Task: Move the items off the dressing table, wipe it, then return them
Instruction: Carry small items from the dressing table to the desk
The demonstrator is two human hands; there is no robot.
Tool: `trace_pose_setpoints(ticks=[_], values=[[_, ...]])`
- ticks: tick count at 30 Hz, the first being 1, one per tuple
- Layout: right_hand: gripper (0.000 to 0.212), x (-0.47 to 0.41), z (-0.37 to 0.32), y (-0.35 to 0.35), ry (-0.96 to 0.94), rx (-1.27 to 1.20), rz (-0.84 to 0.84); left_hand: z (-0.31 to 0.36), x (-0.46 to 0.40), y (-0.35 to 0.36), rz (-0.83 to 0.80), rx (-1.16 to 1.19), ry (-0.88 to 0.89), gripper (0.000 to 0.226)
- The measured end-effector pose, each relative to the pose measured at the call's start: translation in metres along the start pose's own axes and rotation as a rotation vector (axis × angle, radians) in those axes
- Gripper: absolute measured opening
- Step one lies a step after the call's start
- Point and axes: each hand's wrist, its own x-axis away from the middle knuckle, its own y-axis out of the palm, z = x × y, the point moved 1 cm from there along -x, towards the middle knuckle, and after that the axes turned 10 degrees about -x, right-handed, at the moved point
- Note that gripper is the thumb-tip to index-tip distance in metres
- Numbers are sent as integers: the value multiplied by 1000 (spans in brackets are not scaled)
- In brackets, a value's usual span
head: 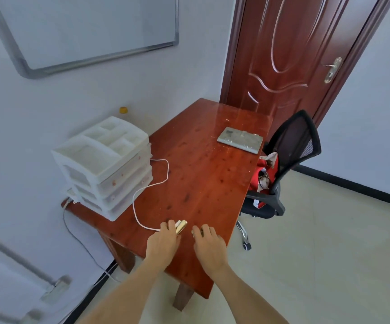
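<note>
With a small gold item (181, 226) gripped under the curled fingers of the left hand (163, 242) and the right hand (209, 242) curled beside it, contents unclear, the white cable (150, 183) just beyond could be snagged along the tabletop (201, 178).

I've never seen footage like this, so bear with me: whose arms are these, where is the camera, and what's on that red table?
There is no robot here. A person wears a camera on the head, so this one picture looks forward and down at their own bare arms. The left hand grips a small gold item at the end of a white cable. The right hand rests beside it; whether it holds anything is hidden. On the table stand a white drawer unit by the wall and a grey book at the far end. A black chair holding something red stands alongside.
</note>
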Motion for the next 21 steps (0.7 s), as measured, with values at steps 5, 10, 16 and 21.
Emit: trace_pose_setpoints(ticks=[5, 10, 16, 21], values=[[28, -50, 8, 19, -82, -5, -11, -13, -39, 21, -28, 10, -75, 40], [31, -79, 13, 33, -63, -16, -48, -15, -66, 36, -38, 9, -94, 37], [31, -105, 3, 59, 55, -28, -63, -34, -104, 56, -104, 1, -86, 29], [32, -121, -21, 93, 253, -33, -31, -61, -136, 72, -259, -154, 69, 32]])
